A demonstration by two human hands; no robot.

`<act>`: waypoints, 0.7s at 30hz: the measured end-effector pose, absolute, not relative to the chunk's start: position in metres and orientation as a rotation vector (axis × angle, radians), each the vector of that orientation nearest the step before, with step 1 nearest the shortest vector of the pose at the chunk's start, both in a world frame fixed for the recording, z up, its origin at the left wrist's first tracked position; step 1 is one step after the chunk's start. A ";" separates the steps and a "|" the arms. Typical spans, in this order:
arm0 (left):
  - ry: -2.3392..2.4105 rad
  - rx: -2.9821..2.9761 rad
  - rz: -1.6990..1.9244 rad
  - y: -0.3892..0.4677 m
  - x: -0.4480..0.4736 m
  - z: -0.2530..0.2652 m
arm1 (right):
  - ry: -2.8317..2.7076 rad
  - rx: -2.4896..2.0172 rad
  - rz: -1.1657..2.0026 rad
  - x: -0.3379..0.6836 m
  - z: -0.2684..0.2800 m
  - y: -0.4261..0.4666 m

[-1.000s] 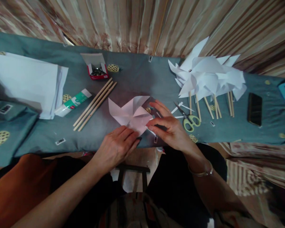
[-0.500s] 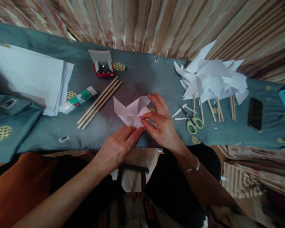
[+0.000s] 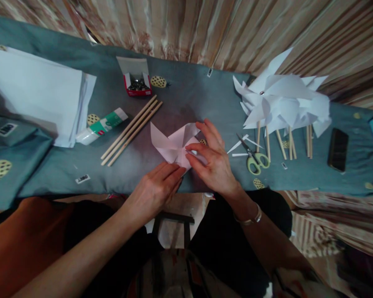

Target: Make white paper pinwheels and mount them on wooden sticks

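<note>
Between my hands is a white paper pinwheel (image 3: pixel 170 142) with folded, pointed blades, near the front edge of the table. My left hand (image 3: pixel 153 184) grips its near edge between thumb and fingers. From the right, my right hand (image 3: pixel 213 161) pinches the paper close to the centre with thumb and index finger, its other fingers raised over the right blade. Three wooden sticks (image 3: pixel 132 130) lie to the left of the pinwheel. An open red box of metal pins (image 3: pixel 138 85) stands behind them. Green-handled scissors (image 3: pixel 255 159) rest right of my right hand.
Finished pinwheels (image 3: pixel 286 101) on sticks are heaped at the back right, with paper strips (image 3: pixel 239 145) near the scissors. A phone (image 3: pixel 338 150) lies farther right. At left are a glue tube (image 3: pixel 102 126) and a paper stack (image 3: pixel 34 95). A curtain (image 3: pixel 186 33) hangs behind the table.
My right thumb and fingers have shifted slightly at the pinwheel's centre, and my left hand has moved a little. The view has shifted slightly; other things lie as before.
</note>
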State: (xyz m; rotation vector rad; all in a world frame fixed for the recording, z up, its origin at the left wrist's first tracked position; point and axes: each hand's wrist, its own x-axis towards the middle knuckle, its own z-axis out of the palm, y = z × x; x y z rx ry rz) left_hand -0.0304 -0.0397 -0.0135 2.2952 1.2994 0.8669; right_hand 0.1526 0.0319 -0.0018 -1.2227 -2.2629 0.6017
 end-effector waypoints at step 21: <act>1.355 2.313 0.827 -0.039 -0.030 -0.012 | -2.331 -1.200 0.652 0.155 -0.003 0.027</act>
